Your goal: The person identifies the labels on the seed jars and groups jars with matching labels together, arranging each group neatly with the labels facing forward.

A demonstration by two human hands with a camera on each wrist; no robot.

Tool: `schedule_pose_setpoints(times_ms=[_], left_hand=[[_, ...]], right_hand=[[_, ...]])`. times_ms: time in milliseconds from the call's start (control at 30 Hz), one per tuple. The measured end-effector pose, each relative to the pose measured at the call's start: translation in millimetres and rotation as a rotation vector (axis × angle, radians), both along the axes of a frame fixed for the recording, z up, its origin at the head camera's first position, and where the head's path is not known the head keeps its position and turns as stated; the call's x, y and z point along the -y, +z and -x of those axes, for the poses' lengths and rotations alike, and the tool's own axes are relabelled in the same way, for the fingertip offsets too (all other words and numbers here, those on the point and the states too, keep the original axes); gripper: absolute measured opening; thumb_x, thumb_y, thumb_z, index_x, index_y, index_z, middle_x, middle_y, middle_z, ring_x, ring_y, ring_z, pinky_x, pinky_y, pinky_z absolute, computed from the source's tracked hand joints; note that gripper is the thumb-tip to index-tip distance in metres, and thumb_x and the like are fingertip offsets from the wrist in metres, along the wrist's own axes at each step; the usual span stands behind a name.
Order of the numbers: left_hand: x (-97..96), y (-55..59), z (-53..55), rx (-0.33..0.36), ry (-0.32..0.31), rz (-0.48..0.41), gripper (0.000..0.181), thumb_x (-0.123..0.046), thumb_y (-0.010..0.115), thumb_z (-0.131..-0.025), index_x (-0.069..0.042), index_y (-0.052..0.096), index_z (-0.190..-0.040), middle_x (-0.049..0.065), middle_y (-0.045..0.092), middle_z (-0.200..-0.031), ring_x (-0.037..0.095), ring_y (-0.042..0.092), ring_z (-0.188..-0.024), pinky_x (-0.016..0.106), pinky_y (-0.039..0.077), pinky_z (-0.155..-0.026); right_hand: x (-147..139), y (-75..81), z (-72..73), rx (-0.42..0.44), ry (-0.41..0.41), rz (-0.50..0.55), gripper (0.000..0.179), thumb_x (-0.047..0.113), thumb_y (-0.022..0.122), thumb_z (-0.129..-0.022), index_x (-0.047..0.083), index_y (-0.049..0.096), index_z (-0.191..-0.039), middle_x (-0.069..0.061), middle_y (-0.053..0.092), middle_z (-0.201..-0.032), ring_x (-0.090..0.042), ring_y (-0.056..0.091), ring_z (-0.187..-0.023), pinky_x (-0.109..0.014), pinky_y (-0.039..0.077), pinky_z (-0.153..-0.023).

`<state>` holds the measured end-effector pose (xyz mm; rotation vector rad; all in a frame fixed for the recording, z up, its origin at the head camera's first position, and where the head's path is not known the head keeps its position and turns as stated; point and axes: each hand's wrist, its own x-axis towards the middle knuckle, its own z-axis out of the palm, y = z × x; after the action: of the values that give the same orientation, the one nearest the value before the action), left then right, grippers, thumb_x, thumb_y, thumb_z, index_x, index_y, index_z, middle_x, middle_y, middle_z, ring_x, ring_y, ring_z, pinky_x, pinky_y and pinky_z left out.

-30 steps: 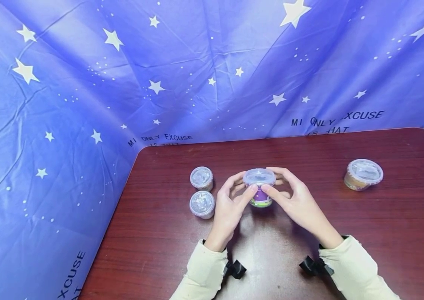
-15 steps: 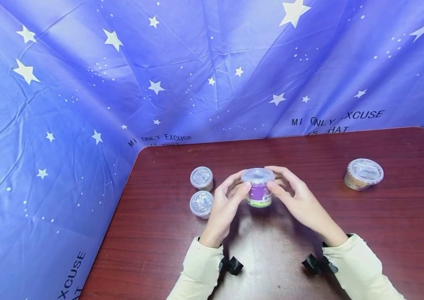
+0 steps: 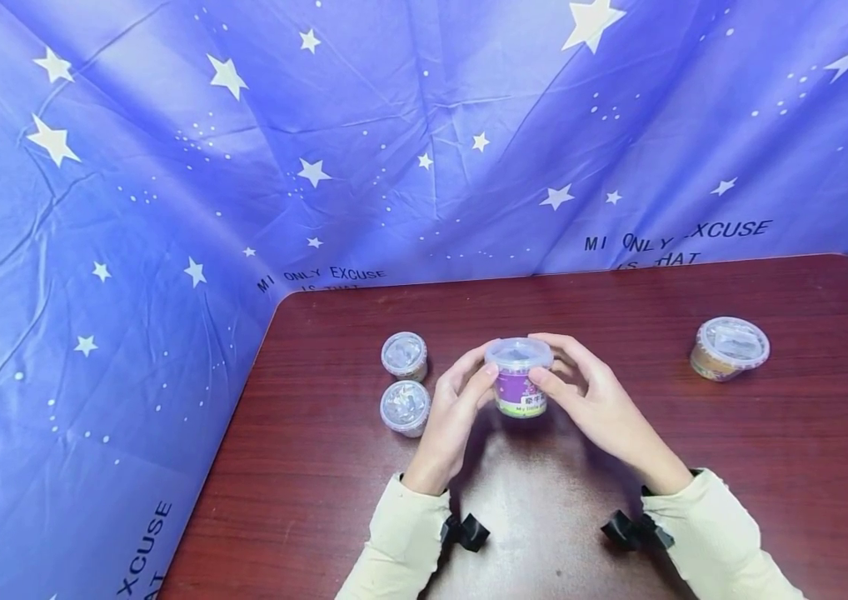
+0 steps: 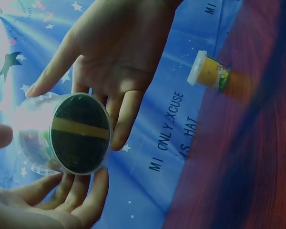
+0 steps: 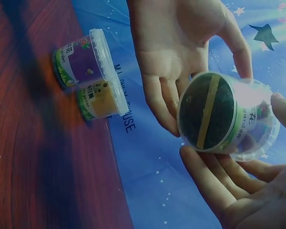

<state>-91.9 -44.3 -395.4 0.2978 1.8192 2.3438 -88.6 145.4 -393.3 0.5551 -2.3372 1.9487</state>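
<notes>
Both hands hold one clear plastic tub (image 3: 520, 385) between them, lid up, above the middle of the table in the head view. It has a purple and green label and a translucent lid. My left hand (image 3: 454, 412) grips its left side, thumb on the front near the rim. On the other side, my right hand (image 3: 604, 408) grips with its thumb at the front and fingers behind. From below, the wrist views show the tub's base (image 4: 81, 133), dark inside with a yellowish strip across it.
Two lidded tubs, a farther one (image 3: 405, 357) and a nearer one (image 3: 405, 408), stand just left of my left hand. Another lidded tub (image 3: 729, 348) with an orange-yellow label stands at the right. A blue star-printed cloth (image 3: 394, 125) hangs behind the dark red table (image 3: 281, 467).
The tub has turned in my hands, so more of its purple label and some printed text now face me. My thumbs have moved apart to its sides. The other tubs have stayed put.
</notes>
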Motion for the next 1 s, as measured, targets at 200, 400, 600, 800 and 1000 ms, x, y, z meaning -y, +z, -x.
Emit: schedule_pose_setpoints(times_ms=[200, 400, 600, 800, 1000], left_hand=[[-5.1, 1.1, -1.4, -0.009, 0.057, 0.032, 0.044, -0.012, 0.062, -0.096, -0.005, 0.052, -0.138, 0.013, 0.06, -0.129, 0.012, 0.06, -0.113, 0.027, 0.049, -0.098], [-7.8, 0.6, -0.3, -0.015, 0.076, 0.032, 0.045, -0.01, 0.065, -0.094, -0.003, 0.053, -0.137, 0.012, 0.061, -0.125, 0.012, 0.06, -0.111, 0.024, 0.049, -0.098], [-5.0, 0.4, 0.6, -0.008, 0.066, 0.032, 0.043, -0.012, 0.063, -0.096, -0.003, 0.054, -0.137, 0.013, 0.062, -0.125, 0.011, 0.061, -0.11, 0.024, 0.05, -0.096], [-2.4, 0.8, 0.2, 0.013, 0.043, 0.027, 0.043, -0.015, 0.059, -0.097, -0.002, 0.054, -0.137, 0.014, 0.062, -0.126, 0.011, 0.061, -0.109, 0.026, 0.05, -0.094], [-1.5, -0.6, -0.6, 0.03, 0.012, 0.018, 0.043, -0.018, 0.058, -0.098, -0.001, 0.054, -0.137, 0.014, 0.062, -0.128, 0.011, 0.061, -0.11, 0.032, 0.053, -0.095]], right_hand=[[2.2, -1.7, 0.8, -0.016, -0.093, -0.016, 0.042, 0.009, 0.064, -0.096, 0.008, 0.053, -0.136, -0.008, 0.065, -0.117, -0.007, 0.064, -0.102, -0.021, 0.056, -0.081], [5.6, -1.7, 0.7, -0.016, -0.118, -0.011, 0.043, 0.009, 0.067, -0.095, 0.007, 0.052, -0.135, -0.01, 0.065, -0.114, -0.006, 0.065, -0.1, -0.021, 0.057, -0.08], [5.5, 3.1, 0.1, -0.005, -0.099, -0.034, 0.04, 0.011, 0.062, -0.098, 0.007, 0.052, -0.136, -0.013, 0.065, -0.117, -0.005, 0.064, -0.102, -0.02, 0.056, -0.081], [2.9, 6.1, 0.8, 0.015, -0.066, -0.052, 0.037, 0.013, 0.057, -0.101, 0.007, 0.053, -0.137, -0.013, 0.065, -0.118, -0.004, 0.063, -0.103, -0.018, 0.053, -0.081], [0.9, 2.0, 3.6, 0.032, 0.026, 0.016, 0.039, 0.01, 0.055, -0.102, 0.002, 0.048, -0.139, -0.016, 0.06, -0.127, -0.002, 0.061, -0.112, -0.016, 0.051, -0.09]])
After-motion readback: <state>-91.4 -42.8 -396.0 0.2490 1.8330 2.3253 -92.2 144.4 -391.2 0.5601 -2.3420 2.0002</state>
